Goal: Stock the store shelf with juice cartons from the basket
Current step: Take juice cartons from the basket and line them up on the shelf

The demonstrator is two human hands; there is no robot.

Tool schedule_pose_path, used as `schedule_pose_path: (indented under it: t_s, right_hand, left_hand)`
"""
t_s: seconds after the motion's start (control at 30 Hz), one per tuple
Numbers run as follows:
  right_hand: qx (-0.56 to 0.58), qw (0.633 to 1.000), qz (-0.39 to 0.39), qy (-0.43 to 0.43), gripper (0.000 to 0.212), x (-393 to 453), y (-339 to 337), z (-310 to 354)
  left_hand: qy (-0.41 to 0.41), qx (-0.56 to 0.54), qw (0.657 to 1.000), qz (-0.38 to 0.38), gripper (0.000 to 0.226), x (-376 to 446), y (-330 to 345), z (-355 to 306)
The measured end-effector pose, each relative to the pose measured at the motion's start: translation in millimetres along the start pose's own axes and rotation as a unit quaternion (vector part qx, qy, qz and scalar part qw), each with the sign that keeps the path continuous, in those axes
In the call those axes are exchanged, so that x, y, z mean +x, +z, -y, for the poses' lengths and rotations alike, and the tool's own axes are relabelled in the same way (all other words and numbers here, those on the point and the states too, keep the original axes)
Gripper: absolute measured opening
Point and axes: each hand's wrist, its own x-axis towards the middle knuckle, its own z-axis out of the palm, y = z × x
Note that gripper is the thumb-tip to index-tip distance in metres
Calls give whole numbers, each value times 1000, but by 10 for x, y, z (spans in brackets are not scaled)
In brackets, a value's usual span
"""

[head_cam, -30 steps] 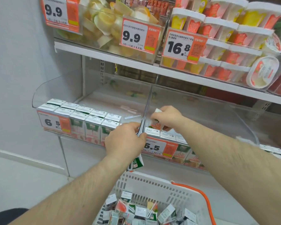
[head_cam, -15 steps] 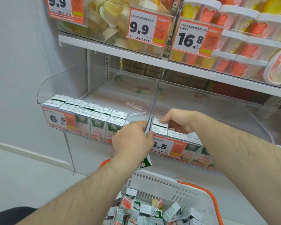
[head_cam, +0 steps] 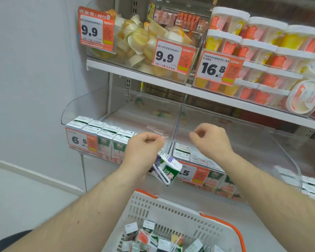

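a tilted juice carton [head_cam: 168, 169] is gripped by the left hand [head_cam: 144, 151] beside the clear divider [head_cam: 176, 128]; nothing is held in the loosely curled right hand [head_cam: 210, 140].

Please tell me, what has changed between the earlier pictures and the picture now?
The right hand let go of the carton it was setting into the right compartment and lifted off the row; it now hangs loosely curled and holds nothing. That carton stays in the shelf. The left hand still holds its green juice carton in front of the shelf edge. The basket remains below.
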Motion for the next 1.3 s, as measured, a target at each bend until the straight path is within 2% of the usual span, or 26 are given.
schedule_pose_path:
  t_s: [0.07,0.13,0.2,0.27,0.33,0.37,0.43,0.47,0.5,0.57,0.63,0.67,0.7,0.73,0.8,0.87,0.93,1.03,1.1,1.2,1.3]
  right_hand:
    - [120,991,-62,-4,19,-326,-83,128]
    - [234,971,-30,33,25,-643,-108,259]
    - [342,930,59,125,30,-871,-64,361]
    - [394,871,193,221,43,-1021,-31,419]
    - [425,795,341,268,65,-1125,-38,475]
    - [452,756,384,278,74,-1154,-46,468]
    - [510,706,391,297,77,-1172,-77,440]
    - [531,697,373,305,72,-1169,-100,427]
    - [535,705,347,308,65,-1164,-121,410]
    - [509,759,284,290,43,-1171,-164,337]
    - [465,827,206,240,10,-1182,-202,223]
    - [429,865,163,202,11,-1208,-226,153]
    - [381,901,128,163,28,-1247,-251,81]
    - [327,932,104,117,42,-1291,-278,12]
    - [226,969,92,33,63,-1393,-307,-102]
    - [188,977,98,-13,73,-1473,-319,-221]
    - [198,975,96,-32,75,-1491,-321,-344]
    - [199,973,101,-62,78,-1505,-357,-505]
    - [207,972,91,-67,78,-1534,-399,-594]
    - [236,971,25,-37,77,-1615,-474,-705]
    - [235,971,-54,9,85,-1691,-544,-801]
  left_hand:
    - [-43,-80,996,12,9,-51,-73,-20]
    - [-77,-142,987,12,10,-97,-113,-17]
    - [-98,-193,976,1,11,-118,-117,2]
    - [-104,-233,967,-14,13,-144,-83,22]
    - [-93,-242,966,-19,14,-193,-34,49]
    - [-83,-234,969,-10,13,-232,-4,61]
    - [-47,-215,975,28,12,-310,44,93]
    - [-16,-195,979,58,12,-345,64,117]
    - [26,-148,985,87,11,-363,75,158]
    - [111,-5,982,150,14,-395,80,244]
    - [150,116,953,238,35,-432,78,330]
    - [163,168,931,280,49,-450,93,368]
    - [183,223,907,306,61,-469,116,399]
    - [207,275,885,314,69,-481,146,429]
    - [236,328,869,285,78,-492,209,469]
    - [239,330,875,260,83,-506,279,503]
    - [225,316,882,268,79,-546,370,542]
    - [225,279,890,283,54,-612,566,612]
    - [247,256,896,267,41,-651,707,635]
    - [271,240,901,239,42,-681,951,621]
    - [274,218,909,227,43,-716,1292,590]
